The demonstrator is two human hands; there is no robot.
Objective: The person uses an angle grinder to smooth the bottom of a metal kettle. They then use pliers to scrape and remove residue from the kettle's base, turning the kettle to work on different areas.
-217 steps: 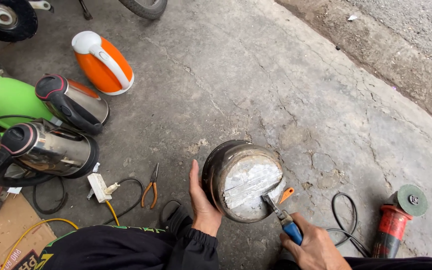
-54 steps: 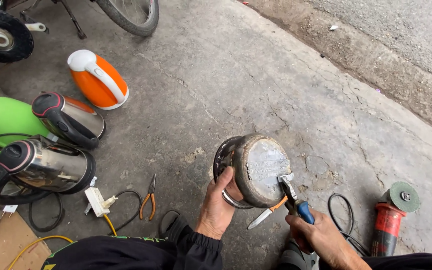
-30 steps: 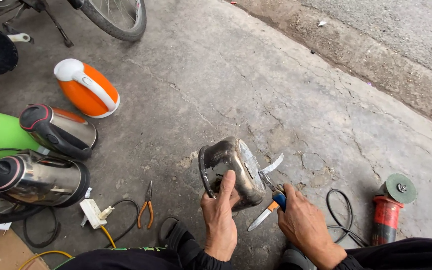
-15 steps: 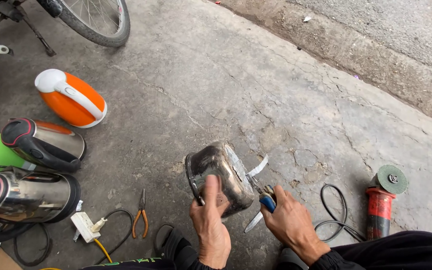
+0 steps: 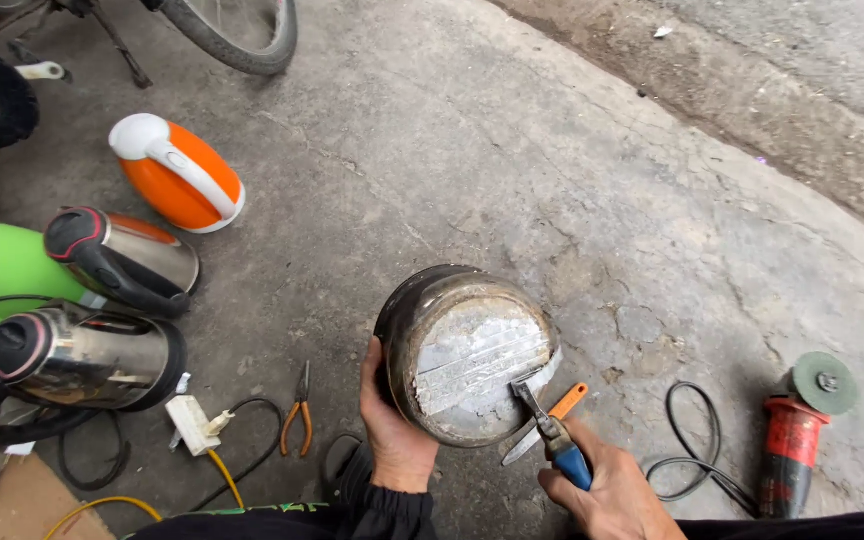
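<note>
Gripping metal kettle [image 5: 467, 350] tipped on its side over concrete floor [image 5: 512, 150], left hand [image 5: 392, 425] wrapped round rim; right hand [image 5: 607, 490] clamping blue-handled pliers [image 5: 549, 430] against scraped base plate, seemingly partly loosened, not yet off.

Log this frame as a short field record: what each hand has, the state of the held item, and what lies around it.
left hand: grips the metal kettle body, underside tipped toward the camera
right hand: holds blue-handled pliers, tips on the underside's lower edge
kettle underside: scraped, grey, patchy
beside pliers: orange-handled knife
ground left: orange kettle, two steel kettles, orange pliers
ground right: red angle grinder
</note>
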